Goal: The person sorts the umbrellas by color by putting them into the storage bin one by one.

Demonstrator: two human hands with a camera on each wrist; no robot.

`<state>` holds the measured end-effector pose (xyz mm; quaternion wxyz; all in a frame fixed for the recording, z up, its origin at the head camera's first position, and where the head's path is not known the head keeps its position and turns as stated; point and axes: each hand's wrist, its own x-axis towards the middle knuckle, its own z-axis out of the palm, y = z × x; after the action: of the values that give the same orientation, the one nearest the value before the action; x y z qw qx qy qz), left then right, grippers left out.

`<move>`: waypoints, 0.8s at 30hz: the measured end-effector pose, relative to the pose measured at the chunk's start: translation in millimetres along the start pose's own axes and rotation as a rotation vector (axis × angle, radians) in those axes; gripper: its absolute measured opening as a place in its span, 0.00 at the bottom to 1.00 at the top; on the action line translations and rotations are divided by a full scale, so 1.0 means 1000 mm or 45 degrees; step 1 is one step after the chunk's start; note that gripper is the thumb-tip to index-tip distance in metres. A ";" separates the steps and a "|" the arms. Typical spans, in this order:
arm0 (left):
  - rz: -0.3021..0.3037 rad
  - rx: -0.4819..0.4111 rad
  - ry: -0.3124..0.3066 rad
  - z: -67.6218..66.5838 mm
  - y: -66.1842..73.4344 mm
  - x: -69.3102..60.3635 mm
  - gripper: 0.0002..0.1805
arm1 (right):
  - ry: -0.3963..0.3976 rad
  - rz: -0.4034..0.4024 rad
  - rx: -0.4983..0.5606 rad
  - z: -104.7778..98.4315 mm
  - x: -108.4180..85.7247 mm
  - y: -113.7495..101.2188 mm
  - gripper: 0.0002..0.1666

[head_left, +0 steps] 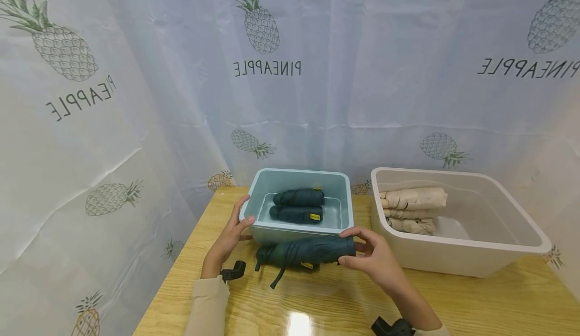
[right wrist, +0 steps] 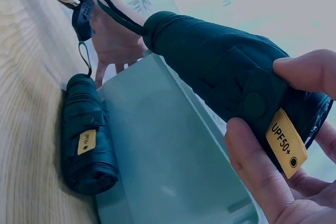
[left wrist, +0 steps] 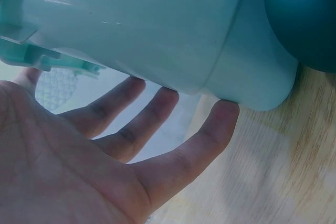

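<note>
In the head view my right hand (head_left: 369, 253) pinches a dark green folded umbrella (head_left: 312, 249) by its wide end, thumb and fingers on either side of the cloth. Its wrist loop hangs at the far end, and the right wrist view shows a yellow UPF50+ tag (right wrist: 285, 142) on it. Beneath lies another dark green folded umbrella (right wrist: 86, 135) on the table, against the light blue bin (right wrist: 157, 150). My left hand (head_left: 231, 235) touches that bin's left front corner, fingers extended along the outer wall. Two more such umbrellas (head_left: 296, 206) lie side by side inside the bin.
A larger off-white bin (head_left: 457, 245) stands to the right, with several beige folded umbrellas (head_left: 414, 198) at its left side. Both bins rest on a wooden table (head_left: 267, 311). A pineapple-print curtain (head_left: 317, 99) hangs behind and at the sides.
</note>
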<state>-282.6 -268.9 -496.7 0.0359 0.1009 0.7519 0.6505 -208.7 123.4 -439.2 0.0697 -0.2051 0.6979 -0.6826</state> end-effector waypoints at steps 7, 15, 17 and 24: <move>0.004 0.006 0.001 0.000 -0.001 0.000 0.36 | 0.052 0.003 0.038 -0.005 -0.001 -0.007 0.25; -0.002 -0.010 -0.007 0.002 -0.004 0.001 0.36 | 0.074 -0.016 0.025 -0.014 0.003 -0.017 0.23; -0.004 -0.012 -0.011 0.002 -0.004 0.001 0.36 | 0.085 -0.003 0.022 -0.015 0.004 -0.021 0.23; 0.002 -0.017 -0.008 0.000 -0.002 0.001 0.36 | 0.156 0.082 -0.084 -0.016 0.015 -0.035 0.27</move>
<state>-283.9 -269.5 -498.9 0.0383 0.1034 0.7473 0.6553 -222.0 132.9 -401.5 0.0420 -0.1426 0.7292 -0.6679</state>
